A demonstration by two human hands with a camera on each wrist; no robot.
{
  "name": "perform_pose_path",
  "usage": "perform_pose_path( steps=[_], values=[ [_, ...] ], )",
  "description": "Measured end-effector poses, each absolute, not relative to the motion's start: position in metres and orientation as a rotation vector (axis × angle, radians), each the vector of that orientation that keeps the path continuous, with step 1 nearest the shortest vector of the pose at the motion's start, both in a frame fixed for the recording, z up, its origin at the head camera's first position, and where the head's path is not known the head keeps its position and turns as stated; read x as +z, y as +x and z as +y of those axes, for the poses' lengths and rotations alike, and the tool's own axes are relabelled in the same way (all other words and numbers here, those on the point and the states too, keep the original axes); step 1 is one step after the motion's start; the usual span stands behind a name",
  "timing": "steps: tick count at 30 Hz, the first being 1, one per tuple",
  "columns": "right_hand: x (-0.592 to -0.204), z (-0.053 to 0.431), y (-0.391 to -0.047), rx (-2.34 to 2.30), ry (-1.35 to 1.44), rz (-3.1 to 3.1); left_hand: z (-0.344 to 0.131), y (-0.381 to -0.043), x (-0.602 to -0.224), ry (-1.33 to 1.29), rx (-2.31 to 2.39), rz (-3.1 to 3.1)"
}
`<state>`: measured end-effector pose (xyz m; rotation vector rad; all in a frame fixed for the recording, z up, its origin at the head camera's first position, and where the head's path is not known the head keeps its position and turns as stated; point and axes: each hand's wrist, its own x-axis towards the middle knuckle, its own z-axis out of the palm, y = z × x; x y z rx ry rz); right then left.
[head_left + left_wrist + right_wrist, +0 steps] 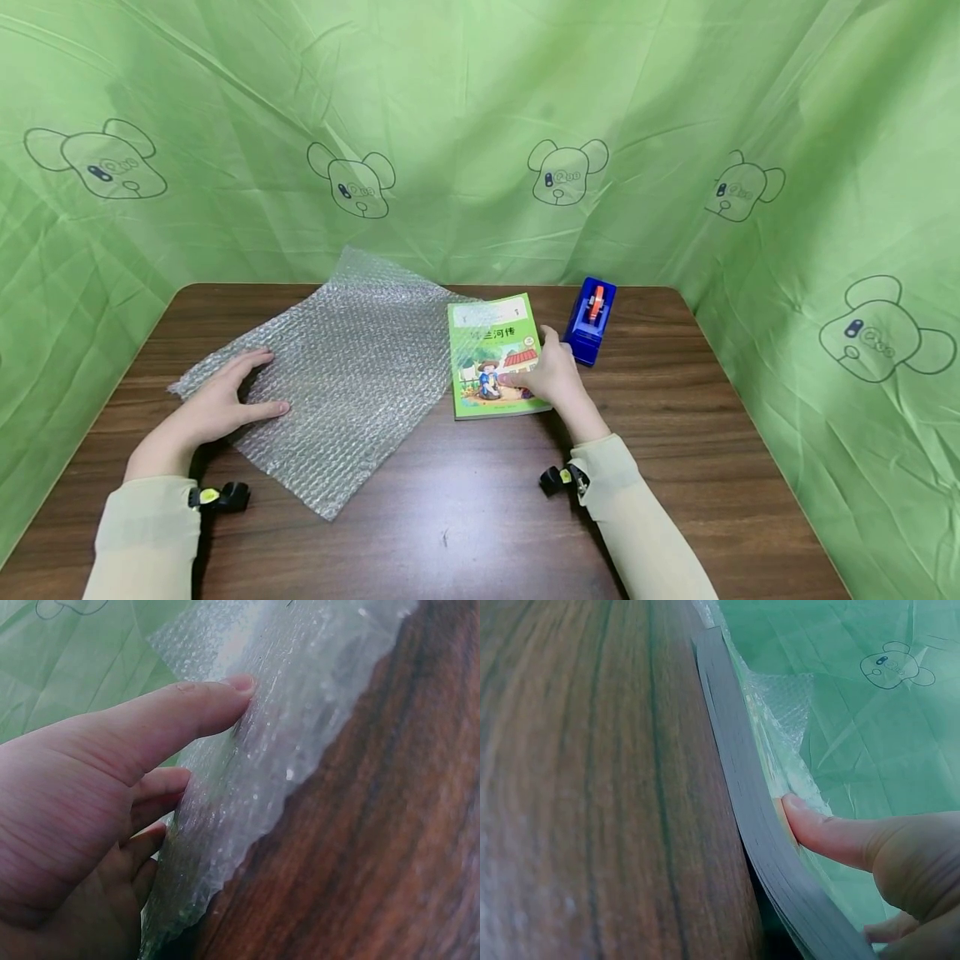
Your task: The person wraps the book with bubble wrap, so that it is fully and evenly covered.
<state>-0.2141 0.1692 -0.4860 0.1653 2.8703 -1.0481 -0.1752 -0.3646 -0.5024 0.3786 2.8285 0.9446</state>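
Observation:
A sheet of bubble wrap (360, 358) lies spread over the left and middle of the table. My left hand (217, 404) rests on its left part, thumb and fingers spread; in the left wrist view the thumb (202, 705) touches the film. To the right lies a green paperback book (491, 400) with an illustrated cover, and one corner of the wrap overlaps its upper left. My right hand (555, 375) grips the book's right edge, thumb on the cover and fingers at the side. The right wrist view shows the page edges (742, 772) just above the wood.
A blue tape dispenser (588, 333) with an orange-red hub stands just beyond the right hand, near the table's back edge. Green cloth (465, 100) printed with bear-head outlines encloses the back and sides of the wooden table (465, 517).

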Motion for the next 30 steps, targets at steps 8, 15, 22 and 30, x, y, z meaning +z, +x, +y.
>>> perform_pose_path(
  steps=[8,15,22,30],
  values=[
    [-0.484,0.17,-0.212,-1.077,0.097,2.882,-0.364,-0.174,-0.5,0.366,0.941,2.823],
    [-0.486,0.173,-0.213,-1.029,0.018,2.883,-0.364,-0.174,-0.501,0.365,0.949,2.82],
    [-0.486,0.179,-0.214,-1.066,0.0,2.86,-0.366,-0.175,-0.503,0.371,0.947,2.822],
    [-0.481,0.187,-0.215,-1.138,0.03,2.776,-0.365,-0.175,-0.501,0.378,0.942,2.831]
  ],
)
